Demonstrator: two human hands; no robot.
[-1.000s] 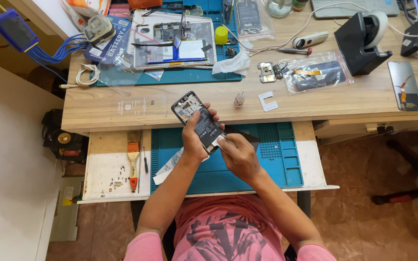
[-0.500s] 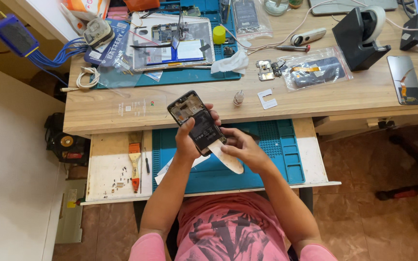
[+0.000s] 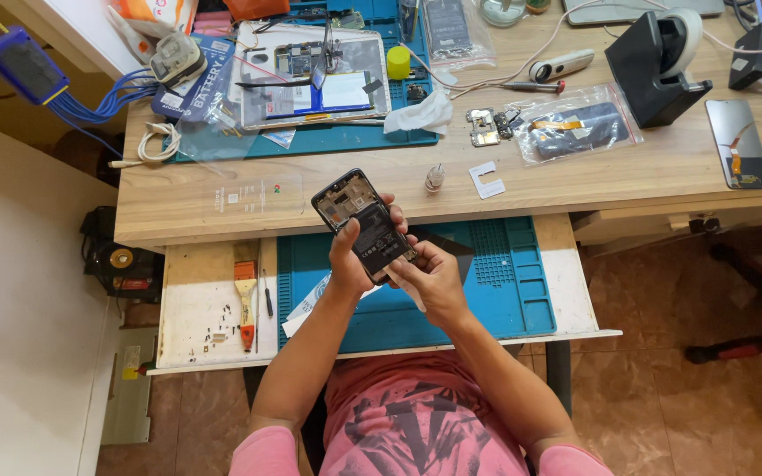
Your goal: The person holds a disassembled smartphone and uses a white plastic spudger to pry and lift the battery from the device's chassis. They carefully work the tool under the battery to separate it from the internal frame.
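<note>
Wooden desk up top, blue ribbed silicone mat on the pull-out shelf below. Both forearms raised over the mat — left hand wraps the opened phone, back off, dark flat battery exposed, tilted. Right hand pinches at the phone's lower edge, fingers closed on it. Small orange-handled brush lies left.

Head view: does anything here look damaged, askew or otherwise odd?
The phone in the left hand has its back cover off, with battery and circuit board exposed; the right hand works at its lower end. Small loose bits lie scattered on the pull-out shelf near the brush.
</note>
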